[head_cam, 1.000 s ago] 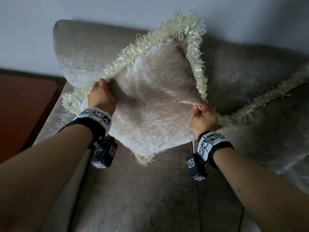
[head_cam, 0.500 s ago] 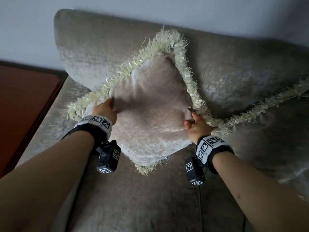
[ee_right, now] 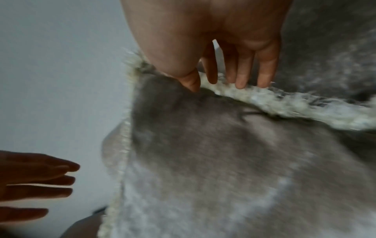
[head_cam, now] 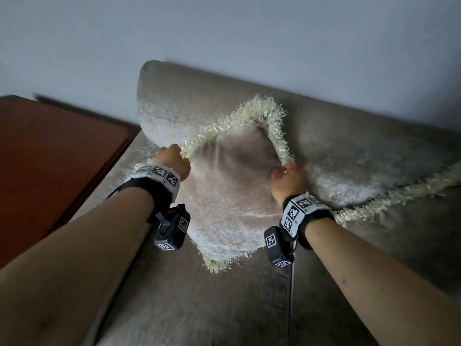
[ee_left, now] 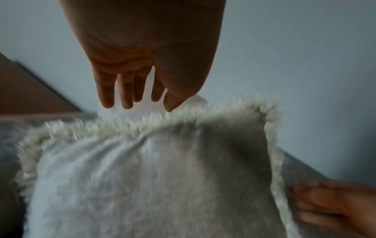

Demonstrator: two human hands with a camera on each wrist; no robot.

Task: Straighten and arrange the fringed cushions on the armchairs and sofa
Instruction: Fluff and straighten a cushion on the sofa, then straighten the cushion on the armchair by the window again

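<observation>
A beige cushion [head_cam: 229, 196] with a cream fringe stands on one corner like a diamond and leans on the sofa back [head_cam: 187, 108]. My left hand [head_cam: 172, 159] is at its upper left edge. In the left wrist view, the left hand [ee_left: 138, 104] hangs just above the fringe with straight fingers [ee_left: 107, 99], holding nothing. My right hand [head_cam: 287, 177] is at the cushion's right edge. In the right wrist view, the right hand [ee_right: 219, 83] has straight fingertips [ee_right: 241, 83] touching the fringe and its thumb on the cushion face [ee_right: 203, 153].
A second fringed cushion [head_cam: 374, 186] lies against the sofa back to the right, its fringe touching the first one. The grey sofa seat [head_cam: 224, 308] spreads below. A reddish wooden table [head_cam: 50, 158] stands left of the sofa, and a plain wall [head_cam: 224, 33] is behind.
The cushion came down from the air and now leans on the sofa back. Both hands have let go of its edges and straightened their fingers.
</observation>
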